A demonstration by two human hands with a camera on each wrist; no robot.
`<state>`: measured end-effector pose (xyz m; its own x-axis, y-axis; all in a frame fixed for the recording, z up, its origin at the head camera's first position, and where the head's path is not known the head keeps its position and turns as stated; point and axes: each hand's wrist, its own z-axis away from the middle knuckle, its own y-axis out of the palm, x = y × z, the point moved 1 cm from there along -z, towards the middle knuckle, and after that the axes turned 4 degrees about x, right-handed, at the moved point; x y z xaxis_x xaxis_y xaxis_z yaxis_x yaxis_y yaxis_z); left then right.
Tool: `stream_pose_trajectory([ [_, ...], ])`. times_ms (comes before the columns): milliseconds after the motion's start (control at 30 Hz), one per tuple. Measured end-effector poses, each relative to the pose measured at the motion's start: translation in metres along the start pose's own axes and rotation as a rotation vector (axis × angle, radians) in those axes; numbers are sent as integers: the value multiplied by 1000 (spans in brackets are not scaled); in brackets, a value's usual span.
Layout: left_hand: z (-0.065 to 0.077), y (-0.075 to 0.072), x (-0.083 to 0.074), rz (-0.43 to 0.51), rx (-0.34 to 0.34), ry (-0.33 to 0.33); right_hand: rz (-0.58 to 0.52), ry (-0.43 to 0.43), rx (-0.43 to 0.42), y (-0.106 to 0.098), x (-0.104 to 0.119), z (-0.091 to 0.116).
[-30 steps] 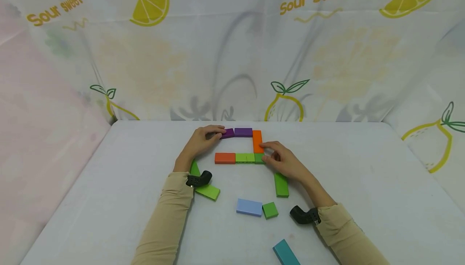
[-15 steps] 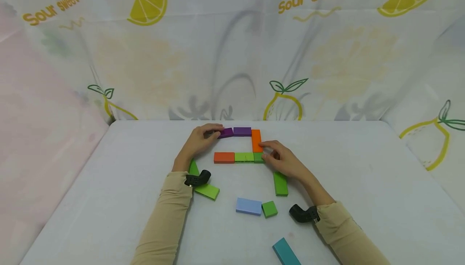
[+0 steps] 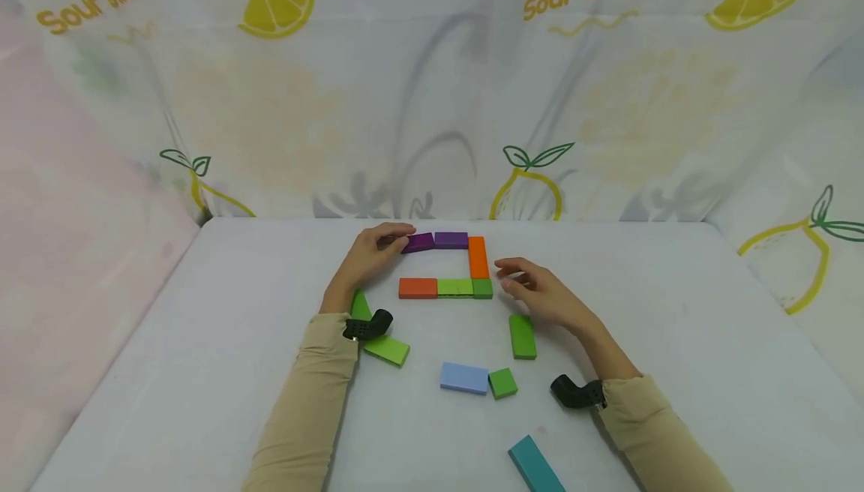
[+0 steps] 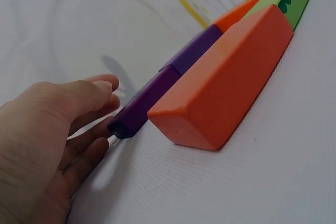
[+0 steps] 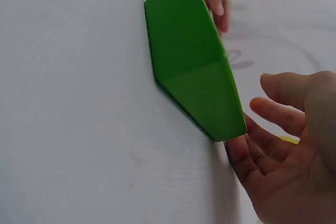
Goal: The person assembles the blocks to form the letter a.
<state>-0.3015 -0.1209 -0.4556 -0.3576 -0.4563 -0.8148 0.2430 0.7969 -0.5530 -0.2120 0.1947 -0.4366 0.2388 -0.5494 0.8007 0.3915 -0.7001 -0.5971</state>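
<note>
The purple block [image 3: 418, 243] lies just right of the left grip [image 3: 367, 258] — nearer, fingers [image 4: 96, 153] loose at its end — long axis crosswise, slightly askew. The violet block [image 3: 451, 241] bars its other end; the red block [image 3: 418, 289] lies to its near side. The right grip [image 3: 545, 295], slack and holding nothing, hangs beside the orange block [image 3: 478, 258].

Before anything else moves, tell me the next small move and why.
Probably have the left hand turn the dark purple block straight: it lies skewed beside the violet block, and that hand is right at its outer end.
</note>
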Motion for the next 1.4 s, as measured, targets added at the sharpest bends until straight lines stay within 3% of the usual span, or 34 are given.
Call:
stream_pose_trajectory([
  [333,-2,0,3,-12,7,2,131,85,-50,-7,1,18],
  [567,0,-3,0,-48,26,-2,188,188,20,-10,11,33],
  [733,1,-5,-5,-97,55,29,229,201,42,-6,17,42],
  [900,4,-11,-12,-157,41,52,264,207,39,-3,22,47],
  [1133,25,-24,-18,-245,107,39,317,264,69,-1,28,52],
  [1400,71,-38,-16,-215,154,183,343,275,119,-1,33,56],
])
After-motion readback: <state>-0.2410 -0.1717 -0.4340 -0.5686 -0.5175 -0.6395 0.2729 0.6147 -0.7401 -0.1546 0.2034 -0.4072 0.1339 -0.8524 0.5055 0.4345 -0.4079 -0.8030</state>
